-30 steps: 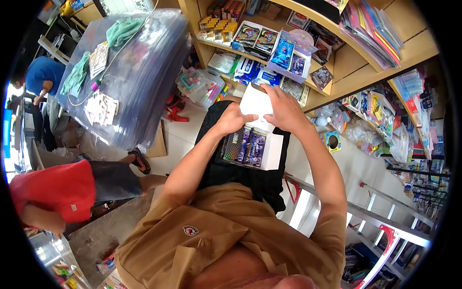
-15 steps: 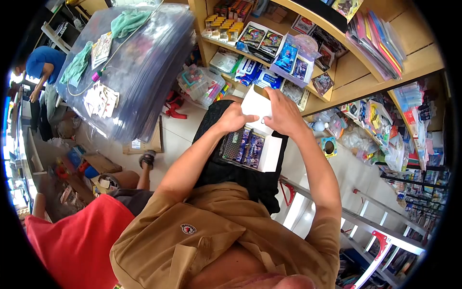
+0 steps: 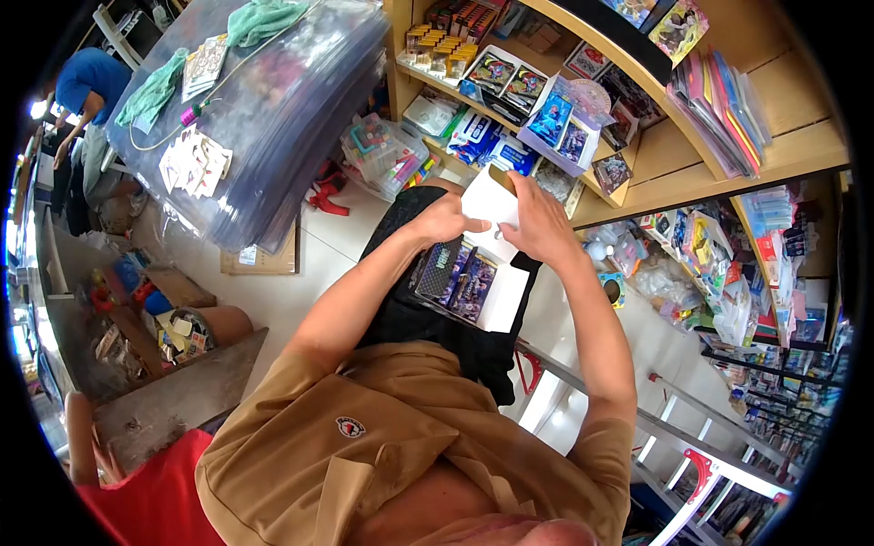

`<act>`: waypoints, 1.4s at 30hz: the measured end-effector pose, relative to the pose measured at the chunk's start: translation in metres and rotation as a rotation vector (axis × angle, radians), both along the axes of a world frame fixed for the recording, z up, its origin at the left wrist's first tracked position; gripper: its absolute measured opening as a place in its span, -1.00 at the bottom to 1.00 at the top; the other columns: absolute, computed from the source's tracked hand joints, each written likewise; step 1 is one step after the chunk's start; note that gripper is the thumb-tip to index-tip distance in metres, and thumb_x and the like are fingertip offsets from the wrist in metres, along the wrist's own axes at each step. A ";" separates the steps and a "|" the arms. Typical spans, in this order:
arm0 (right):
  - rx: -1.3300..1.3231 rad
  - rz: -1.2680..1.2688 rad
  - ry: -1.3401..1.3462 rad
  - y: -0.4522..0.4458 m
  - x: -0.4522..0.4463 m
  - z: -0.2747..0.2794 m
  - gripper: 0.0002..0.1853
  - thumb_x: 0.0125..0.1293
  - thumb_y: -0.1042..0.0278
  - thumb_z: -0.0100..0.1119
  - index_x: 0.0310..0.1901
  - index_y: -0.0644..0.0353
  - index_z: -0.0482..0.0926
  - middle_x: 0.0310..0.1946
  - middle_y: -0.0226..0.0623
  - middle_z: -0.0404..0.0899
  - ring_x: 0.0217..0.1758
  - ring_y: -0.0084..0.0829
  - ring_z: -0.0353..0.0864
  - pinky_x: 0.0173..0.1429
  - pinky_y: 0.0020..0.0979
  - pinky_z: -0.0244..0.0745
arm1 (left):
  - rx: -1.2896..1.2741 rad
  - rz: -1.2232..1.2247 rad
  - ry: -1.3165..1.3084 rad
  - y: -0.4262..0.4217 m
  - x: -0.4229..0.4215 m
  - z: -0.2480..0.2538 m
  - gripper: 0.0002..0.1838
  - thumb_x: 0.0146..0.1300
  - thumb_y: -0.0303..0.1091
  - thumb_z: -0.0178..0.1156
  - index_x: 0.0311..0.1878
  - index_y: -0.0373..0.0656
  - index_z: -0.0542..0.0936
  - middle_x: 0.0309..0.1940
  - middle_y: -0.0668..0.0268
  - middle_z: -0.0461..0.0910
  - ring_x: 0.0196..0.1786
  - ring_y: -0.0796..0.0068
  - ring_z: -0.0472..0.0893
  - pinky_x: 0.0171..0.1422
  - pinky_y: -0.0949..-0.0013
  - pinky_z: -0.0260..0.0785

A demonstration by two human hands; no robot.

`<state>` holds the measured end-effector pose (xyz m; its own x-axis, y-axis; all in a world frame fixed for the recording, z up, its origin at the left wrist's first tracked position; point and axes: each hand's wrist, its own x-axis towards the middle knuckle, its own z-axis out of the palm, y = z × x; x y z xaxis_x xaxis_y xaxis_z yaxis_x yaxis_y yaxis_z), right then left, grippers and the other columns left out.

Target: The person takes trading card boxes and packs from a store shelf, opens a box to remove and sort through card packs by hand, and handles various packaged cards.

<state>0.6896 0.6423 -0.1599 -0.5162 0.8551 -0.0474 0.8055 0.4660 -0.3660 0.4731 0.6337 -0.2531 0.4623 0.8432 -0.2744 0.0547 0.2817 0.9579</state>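
On my lap rests an open box (image 3: 504, 298) with a white inner side, holding dark, colourful card packs (image 3: 467, 280) in rows. Its white lid flap (image 3: 490, 207) stands raised at the far side. My left hand (image 3: 443, 222) grips the flap's left edge, thumb lying across the white card. At the flap's right edge, my right hand (image 3: 539, 218) is closed on it, with the thumb near a small notch. Both hands are beyond the packs, and the thumbs are a little apart.
A wooden shelf (image 3: 619, 196) with card boxes and folders stands ahead. Clear plastic sheets (image 3: 273, 118) are stacked at the left. A metal ladder (image 3: 674, 435) is at the lower right. One person in red (image 3: 155, 496) and another in blue (image 3: 91, 77) are at the left.
The view has shifted, so the shelves sit farther right. The person in red has moved toward the bottom left, mostly out of view. Both my hands keep their hold on the flap.
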 end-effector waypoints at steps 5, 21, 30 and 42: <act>0.008 -0.014 -0.014 -0.001 0.000 0.001 -0.05 0.11 0.31 0.54 0.51 0.27 0.22 0.34 0.11 0.47 0.33 0.17 0.55 0.42 0.02 0.46 | 0.036 0.023 0.021 -0.003 0.000 0.003 -0.59 0.30 -0.34 0.44 0.11 -0.44 0.71 -0.07 0.07 0.78 0.00 0.32 0.71 0.21 0.26 0.50; 0.047 -0.214 0.099 -0.003 -0.022 -0.003 -0.27 0.11 0.20 0.52 0.31 0.21 0.46 0.21 0.01 0.60 0.26 0.09 0.60 0.36 -0.03 0.46 | 0.316 0.144 0.045 -0.010 -0.003 -0.010 -0.51 0.35 -0.30 0.33 0.27 -0.37 0.56 0.01 -0.07 0.73 0.06 0.09 0.73 0.24 0.18 0.52; 0.040 -0.184 0.015 0.000 -0.026 -0.001 -0.30 0.08 0.17 0.52 0.25 0.23 0.49 0.16 -0.01 0.64 0.18 0.03 0.64 0.29 -0.08 0.43 | 0.314 0.142 0.089 -0.011 -0.005 -0.008 -0.61 0.56 -0.16 0.21 0.17 -0.34 0.61 -0.12 0.05 0.75 -0.04 0.26 0.71 0.15 0.18 0.51; 0.169 -0.239 0.015 -0.008 -0.033 -0.013 -0.30 0.02 0.15 0.57 0.19 0.16 0.49 -0.02 -0.09 0.63 0.14 -0.04 0.64 0.23 0.01 0.35 | 0.322 0.163 0.191 -0.012 -0.003 -0.002 -0.58 0.55 -0.11 0.15 0.14 -0.34 0.62 -0.08 -0.16 0.72 0.06 -0.19 0.70 0.19 0.01 0.50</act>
<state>0.6562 0.6340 -0.1732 -0.2988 0.9477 0.1121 0.8949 0.3191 -0.3121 0.4702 0.6212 -0.2548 0.2821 0.9580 -0.0521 0.2195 -0.0116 0.9755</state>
